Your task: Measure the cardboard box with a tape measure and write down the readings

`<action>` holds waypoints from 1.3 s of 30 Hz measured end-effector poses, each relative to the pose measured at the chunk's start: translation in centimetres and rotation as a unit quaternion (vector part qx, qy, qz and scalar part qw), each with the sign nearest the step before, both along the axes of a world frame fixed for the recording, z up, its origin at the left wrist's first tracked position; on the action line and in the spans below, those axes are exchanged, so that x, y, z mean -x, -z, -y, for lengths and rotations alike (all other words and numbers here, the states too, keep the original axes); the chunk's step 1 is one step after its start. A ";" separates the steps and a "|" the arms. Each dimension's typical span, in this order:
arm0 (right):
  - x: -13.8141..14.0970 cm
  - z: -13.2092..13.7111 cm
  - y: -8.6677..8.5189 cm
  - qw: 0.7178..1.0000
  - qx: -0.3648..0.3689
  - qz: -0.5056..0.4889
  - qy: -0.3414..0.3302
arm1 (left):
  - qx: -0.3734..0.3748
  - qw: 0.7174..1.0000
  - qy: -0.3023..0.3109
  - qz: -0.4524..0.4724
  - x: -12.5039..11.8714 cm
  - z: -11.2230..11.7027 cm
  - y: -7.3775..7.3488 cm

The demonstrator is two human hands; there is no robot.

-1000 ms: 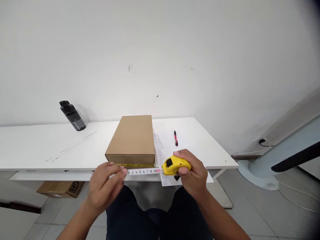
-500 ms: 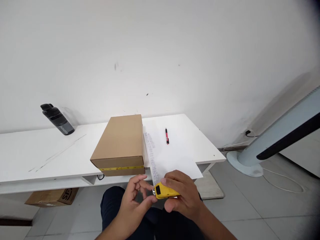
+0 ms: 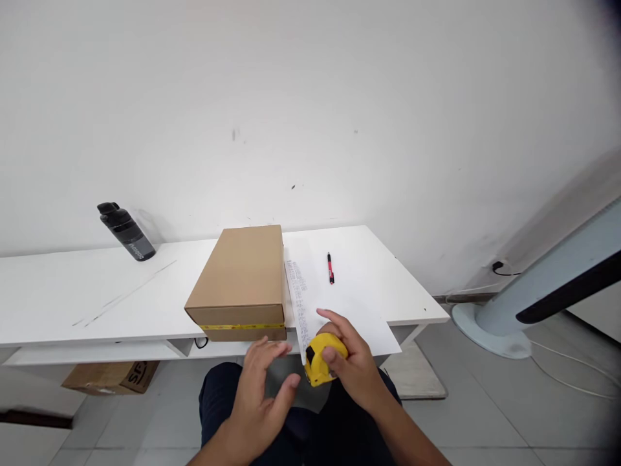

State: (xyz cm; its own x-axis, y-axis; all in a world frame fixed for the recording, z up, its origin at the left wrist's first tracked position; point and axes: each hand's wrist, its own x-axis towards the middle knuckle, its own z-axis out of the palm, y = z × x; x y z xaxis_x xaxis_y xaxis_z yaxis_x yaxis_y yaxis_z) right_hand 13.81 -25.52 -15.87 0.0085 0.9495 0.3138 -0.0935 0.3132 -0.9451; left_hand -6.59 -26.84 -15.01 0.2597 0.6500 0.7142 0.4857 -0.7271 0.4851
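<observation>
My right hand grips a yellow tape measure over my lap, just in front of the desk edge; its index finger sticks out. To the left, my left hand is empty, with thumb and fingers apart. A brown cardboard box with a yellow strip along its front sits on the white desk, ahead of my hands. Beside the box lies a sheet of paper with handwriting down its left side, partly overhanging the front edge. On the sheet rests a red and black pen.
A dark bottle stands on the white desk near the wall. Below the desk is another cardboard box. At the right a tall pale blue appliance stands on the tiled floor, its cable trailing.
My left hand has come away from the tape measure's end and spread its fingers. My right hand has turned the tape measure so its round side shows. The view has shifted slightly.
</observation>
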 end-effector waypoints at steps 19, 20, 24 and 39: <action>7.9 0.9 2.4 0.959 0.206 -0.034 -0.190 | -0.093 0.944 -0.256 -0.187 0.9 -6.1 -5.3; 7.5 0.8 2.1 0.960 0.207 -0.036 -0.185 | -0.084 0.946 -0.253 -0.186 1.0 -6.0 -5.4; 6.0 0.4 0.3 0.972 0.198 -0.051 -0.112 | -0.079 0.951 -0.230 -0.194 2.5 -5.7 -5.7; 0.8 -9.8 -2.9 0.982 0.177 -0.059 0.035 | -0.071 0.952 -0.197 -0.221 17.5 -5.4 -6.6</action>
